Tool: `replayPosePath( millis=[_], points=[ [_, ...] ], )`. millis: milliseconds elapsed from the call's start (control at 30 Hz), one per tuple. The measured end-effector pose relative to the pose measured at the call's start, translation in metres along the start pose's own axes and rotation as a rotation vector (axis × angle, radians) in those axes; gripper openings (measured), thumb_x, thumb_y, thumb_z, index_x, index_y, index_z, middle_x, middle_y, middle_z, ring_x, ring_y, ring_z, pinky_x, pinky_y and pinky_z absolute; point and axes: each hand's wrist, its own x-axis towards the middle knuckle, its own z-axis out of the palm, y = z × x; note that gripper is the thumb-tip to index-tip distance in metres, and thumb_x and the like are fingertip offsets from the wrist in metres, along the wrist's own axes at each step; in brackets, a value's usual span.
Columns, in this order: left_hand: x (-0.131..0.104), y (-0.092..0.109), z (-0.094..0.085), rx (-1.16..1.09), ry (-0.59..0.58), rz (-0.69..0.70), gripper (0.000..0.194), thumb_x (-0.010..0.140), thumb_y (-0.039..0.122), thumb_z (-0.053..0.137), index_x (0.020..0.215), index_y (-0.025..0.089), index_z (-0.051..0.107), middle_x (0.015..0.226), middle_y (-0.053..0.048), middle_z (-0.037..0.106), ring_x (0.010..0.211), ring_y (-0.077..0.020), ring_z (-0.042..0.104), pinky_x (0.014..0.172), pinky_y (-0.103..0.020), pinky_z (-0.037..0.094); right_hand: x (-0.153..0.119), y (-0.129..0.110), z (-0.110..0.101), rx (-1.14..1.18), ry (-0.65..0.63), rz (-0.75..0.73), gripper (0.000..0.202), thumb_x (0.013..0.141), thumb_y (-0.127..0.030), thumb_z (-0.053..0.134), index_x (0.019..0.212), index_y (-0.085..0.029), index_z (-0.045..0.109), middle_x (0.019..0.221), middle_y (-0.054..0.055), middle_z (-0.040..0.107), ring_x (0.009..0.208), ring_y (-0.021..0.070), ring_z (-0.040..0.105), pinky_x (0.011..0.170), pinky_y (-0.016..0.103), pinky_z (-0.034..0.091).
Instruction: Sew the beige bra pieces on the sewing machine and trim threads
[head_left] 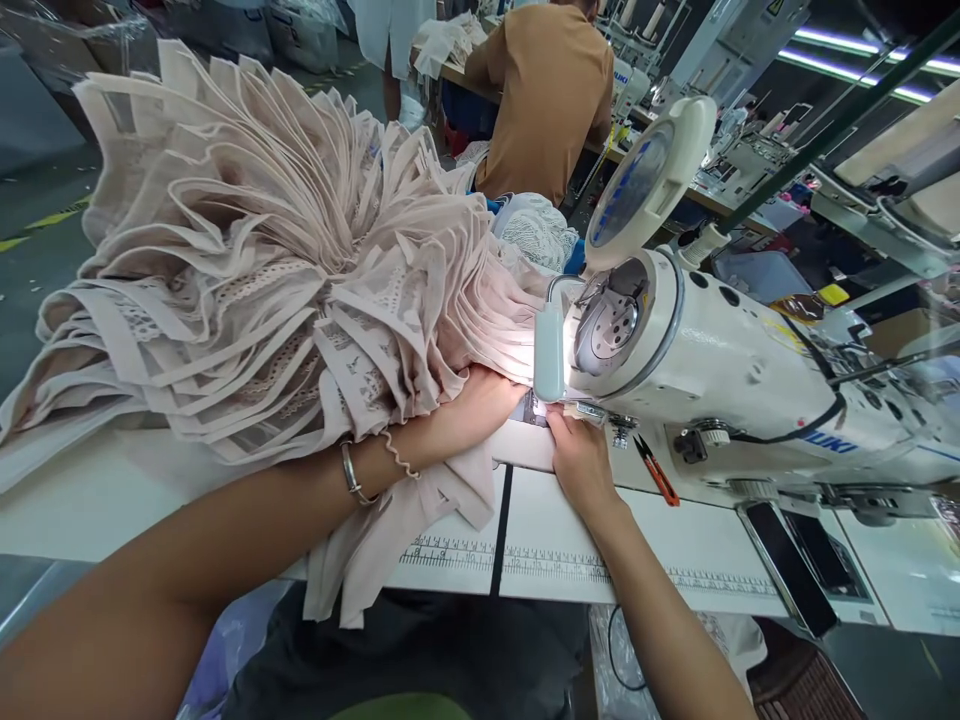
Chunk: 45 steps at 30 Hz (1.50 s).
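A large pile of pale pink fabric pieces with lace (300,250) covers the left of the white table, some hanging over its front edge. My left hand (484,405) rests at the pile's right end, its fingertips partly hidden beside the needle area; what they hold is not clear. Just right of it, my right hand (581,455) lies below the head of the white sewing machine (720,350), fingers bent at the lit edge of a small fabric piece. Whether they grip it cannot be made out. A small lamp (549,352) hangs above the fingertips.
Orange-handled snips (658,472) lie right of my right hand. A phone (787,568) sits at the table's front right, and a ruler strip (555,562) runs along the front edge. Beyond the machine, a person in a brown shirt (546,100) sits at another station.
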Motion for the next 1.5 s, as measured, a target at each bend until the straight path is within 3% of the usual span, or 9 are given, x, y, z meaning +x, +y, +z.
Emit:
replayPosePath(
  millis=[100,233,333,567,767,1067,1500],
  points=[
    [-0.002,0.003,-0.004,0.082,-0.019,-0.035,0.027,0.093,0.002,0.034,0.099,0.012,0.059,0.1,-0.012,0.065,0.087,-0.0226,0.058,0.078,-0.036,0.043,-0.002,0.001,0.001,0.02,-0.002,0.015,0.063,0.08,0.004,0.037,0.133,-0.019,0.063,0.1,0.01,0.071,0.096,0.027,0.061,0.091,0.041,0.049],
    [-0.007,0.006,-0.007,0.141,-0.033,-0.037,0.032,0.093,0.002,0.028,0.096,0.011,0.059,0.096,-0.01,0.064,0.087,-0.0217,0.06,0.077,-0.035,0.043,-0.001,0.002,-0.004,0.089,-0.072,-0.005,0.064,0.082,0.002,0.034,0.135,-0.021,0.062,0.115,0.01,0.071,0.111,0.0263,0.059,0.1,0.042,0.046],
    [-0.017,0.006,-0.007,0.172,-0.03,-0.023,0.025,0.092,0.002,0.035,0.092,0.012,0.058,0.093,-0.01,0.065,0.084,-0.0229,0.062,0.075,-0.035,0.043,0.001,-0.001,-0.01,0.088,-0.139,0.042,0.065,0.084,0.001,0.032,0.138,-0.022,0.06,0.118,0.011,0.07,0.112,0.0261,0.059,0.104,0.046,0.042],
    [-0.044,0.003,-0.017,0.218,0.217,0.334,0.026,0.095,0.001,0.038,0.079,0.018,0.05,0.072,-0.001,0.055,0.066,-0.0169,0.051,0.068,-0.031,0.037,0.005,-0.013,-0.021,0.027,-0.255,0.093,0.066,0.084,0.002,0.032,0.14,-0.023,0.059,0.121,0.013,0.068,0.113,0.0287,0.058,0.107,0.052,0.037],
    [-0.047,0.008,-0.019,0.16,0.292,0.498,0.027,0.095,0.002,0.042,0.076,0.017,0.052,0.073,-0.001,0.051,0.067,-0.0157,0.045,0.066,-0.029,0.036,0.007,-0.016,-0.026,-0.005,-0.28,0.08,0.068,0.084,0.003,0.033,0.144,-0.022,0.054,0.121,0.016,0.066,0.12,0.0316,0.054,0.109,0.056,0.035],
    [-0.047,0.01,-0.019,0.18,0.301,0.555,0.027,0.096,0.002,0.041,0.076,0.017,0.05,0.074,-0.001,0.049,0.067,-0.0162,0.044,0.067,-0.03,0.036,0.008,-0.018,-0.025,-0.007,-0.327,0.106,0.073,0.084,0.004,0.03,0.149,-0.024,0.047,0.125,0.017,0.065,0.106,0.0289,0.062,0.105,0.054,0.039],
    [-0.046,0.008,-0.011,0.286,0.335,0.453,0.028,0.092,-0.002,0.041,0.073,0.017,0.049,0.071,-0.001,0.047,0.063,-0.0166,0.04,0.06,-0.031,0.029,0.009,-0.015,-0.025,0.049,-0.344,0.123,0.077,0.081,0.005,0.028,0.149,-0.025,0.047,0.116,0.015,0.069,0.107,0.0286,0.063,0.103,0.051,0.04]
  ],
)
